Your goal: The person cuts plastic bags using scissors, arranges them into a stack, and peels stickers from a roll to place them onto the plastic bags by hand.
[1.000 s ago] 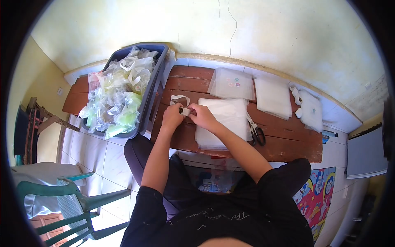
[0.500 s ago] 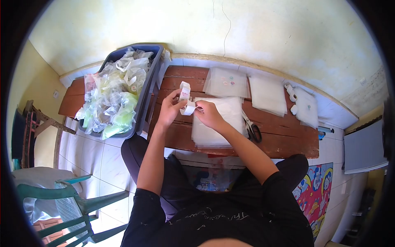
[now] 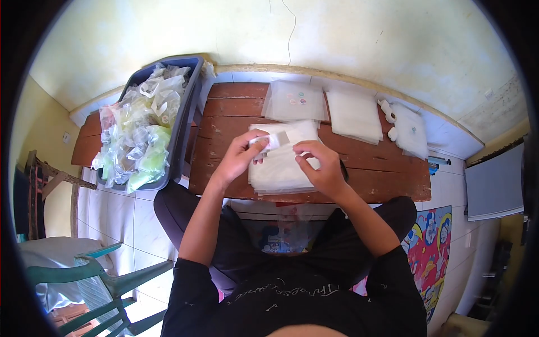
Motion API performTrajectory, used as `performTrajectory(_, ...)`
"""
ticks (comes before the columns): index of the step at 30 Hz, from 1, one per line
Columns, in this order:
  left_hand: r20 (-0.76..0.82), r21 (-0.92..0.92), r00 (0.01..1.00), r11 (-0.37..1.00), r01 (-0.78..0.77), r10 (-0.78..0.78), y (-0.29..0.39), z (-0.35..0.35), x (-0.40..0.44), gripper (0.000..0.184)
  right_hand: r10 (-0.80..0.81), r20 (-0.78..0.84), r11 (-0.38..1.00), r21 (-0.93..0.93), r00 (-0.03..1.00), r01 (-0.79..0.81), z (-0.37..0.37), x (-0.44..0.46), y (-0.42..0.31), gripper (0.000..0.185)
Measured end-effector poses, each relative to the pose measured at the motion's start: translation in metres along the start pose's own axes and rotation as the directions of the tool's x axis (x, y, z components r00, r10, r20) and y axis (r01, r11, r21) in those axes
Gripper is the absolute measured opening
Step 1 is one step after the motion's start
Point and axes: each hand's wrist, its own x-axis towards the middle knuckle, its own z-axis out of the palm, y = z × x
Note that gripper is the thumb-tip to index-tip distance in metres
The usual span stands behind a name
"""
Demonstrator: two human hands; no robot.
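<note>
My left hand (image 3: 242, 154) is closed around a roll of white label strip (image 3: 275, 140), whose loose end sticks out to the right. To its right, my right hand (image 3: 324, 168) is bent with thumb and forefinger close together. Whatever may be between those fingertips is too small to make out. Both hands are above a stack of clear plastic bags (image 3: 281, 178) on the brown wooden table (image 3: 224, 124). Behind my right hand, only a bit of the scissors' black handle (image 3: 343, 170) shows.
At the left stands a dark tub (image 3: 178, 140) heaped with plastic bags. Along the back lie bags with round stickers (image 3: 296, 99), another bag stack (image 3: 355, 115), and small white rolls (image 3: 387, 111) beside more bags (image 3: 411, 132). A green chair (image 3: 112, 281) stands at the lower left.
My hands have moved apart, and my right hand has shifted right, away from the strip. My left hand has moved right over the bag stack, with the roll now more tucked in its fingers.
</note>
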Motion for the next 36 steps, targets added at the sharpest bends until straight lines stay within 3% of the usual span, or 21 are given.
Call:
performTrajectory(2, 0.064, -0.020, 0.998, 0.999, 0.026, -0.024, -0.002, 0.012, 0.000, 0.019, -0.125, -0.143, 0.989, -0.100, 0.982, 0.111, -0.008, 0.000, -0.001, 0.018)
performTrajectory(4, 0.161, 0.046, 0.983, 0.996, 0.081, -0.087, -0.001, 0.026, -0.002, 0.021, -0.114, -0.145, 0.987, -0.127, 0.983, 0.096, -0.009, -0.002, 0.001, 0.019)
performTrajectory(7, 0.199, 0.021, 0.978, 0.998, 0.067, -0.070, -0.008, 0.037, -0.001, 0.022, -0.053, -0.055, 0.998, -0.038, 0.997, 0.051, -0.004, -0.006, 0.007, 0.022)
performTrajectory(9, 0.184, 0.010, 0.981, 0.998, 0.062, -0.063, -0.011, 0.040, 0.000, 0.022, 0.104, 0.024, 0.982, 0.153, 0.994, -0.106, 0.001, -0.011, 0.020, 0.024)
performTrajectory(10, 0.174, -0.070, 0.983, 0.995, 0.068, -0.055, -0.012, 0.039, 0.000, 0.022, 0.105, 0.022, 0.982, 0.155, 0.994, -0.108, 0.001, -0.012, 0.022, 0.024)
performTrajectory(12, 0.166, -0.151, 0.985, 0.986, 0.076, -0.051, -0.014, 0.037, 0.000, 0.022, 0.255, 0.075, 0.907, 0.327, 0.964, -0.265, 0.001, -0.015, 0.025, 0.021)
performTrajectory(15, 0.174, -0.178, 0.982, 0.978, 0.104, -0.073, -0.012, 0.036, 0.000, 0.019, 0.340, 0.139, 0.827, 0.427, 0.930, -0.366, -0.004, -0.011, 0.020, 0.017)
performTrajectory(17, 0.240, -0.255, 0.963, 0.949, 0.185, -0.123, -0.010, 0.036, -0.001, 0.019, 0.350, 0.139, 0.814, 0.444, 0.926, -0.374, -0.005, -0.010, 0.020, 0.016)
performTrajectory(22, 0.272, -0.219, 0.950, 0.952, 0.216, -0.153, -0.019, 0.033, 0.001, 0.020, 0.363, 0.121, 0.808, 0.454, 0.924, -0.376, -0.003, -0.011, 0.024, 0.015)
performTrajectory(28, 0.306, -0.149, 0.938, 0.964, 0.219, -0.166, -0.014, 0.037, 0.000, 0.021, 0.223, 0.047, 0.906, 0.358, 0.974, -0.224, -0.007, -0.009, 0.022, 0.013)
performTrajectory(33, 0.335, -0.099, 0.917, 0.960, 0.262, -0.216, -0.022, 0.037, 0.001, 0.021, -0.003, 0.044, 0.999, -0.037, 0.999, 0.005, -0.015, -0.005, 0.006, 0.013)
performTrajectory(36, 0.283, -0.111, 0.942, 0.969, 0.222, -0.183, -0.029, 0.040, 0.003, 0.020, -0.003, -0.004, 0.991, -0.133, 1.000, 0.002, -0.010, -0.010, 0.015, 0.016)
